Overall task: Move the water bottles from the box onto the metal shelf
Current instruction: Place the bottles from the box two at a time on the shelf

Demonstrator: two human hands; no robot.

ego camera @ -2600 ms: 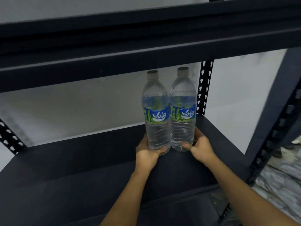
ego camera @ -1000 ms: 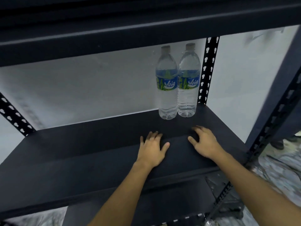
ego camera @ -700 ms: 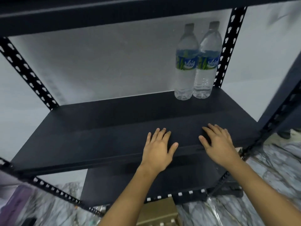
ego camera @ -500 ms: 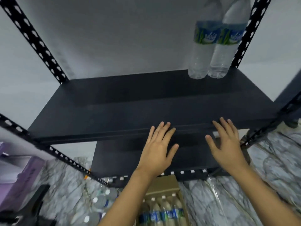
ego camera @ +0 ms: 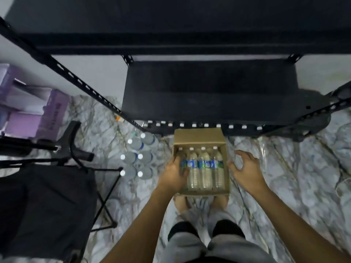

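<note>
1. Clear plastic water bottles (ego camera: pixel 205 168), white caps, blue-and-green label bands: four lie side by side in the box, caps toward the shelf. The print on the bands is too blurred to read.
2. Open brown cardboard box (ego camera: pixel 198 136): it stands on the floor, its far flap just before the shelf's bottom front rail. No writing shows on it.
3. Left hand (ego camera: pixel 173 174): reaches in at the box's left wall. Its fingers and thumb curl round the leftmost bottle (ego camera: pixel 180 151) at its label band, covering most of that bottle.
4. Right hand (ego camera: pixel 245 168): holds nothing. Its fingers are loosely bent and the thumb is spread apart. It hovers just beside the box's right wall, and contact cannot be made out.
5. Black metal shelf (ego camera: pixel 209 88), with perforated uprights: the lowest board sits behind the box, and a higher board crosses the top of the view. No bottles show on either board.
6. Six loose clear bottles (ego camera: pixel 136 156), white-capped: they sit in pairs on the floor, near the box's left side.
7. Grey marble-patterned floor (ego camera: pixel 284 168).
8. The person's bare feet (ego camera: pixel 181 203): at the box's near edge, partly hidden by it.
9. Purple cartons (ego camera: pixel 34 111), far left: dark lettering runs down one side and is unreadable.
10. Black folding stand draped in black cloth (ego camera: pixel 43 205), near left.
</note>
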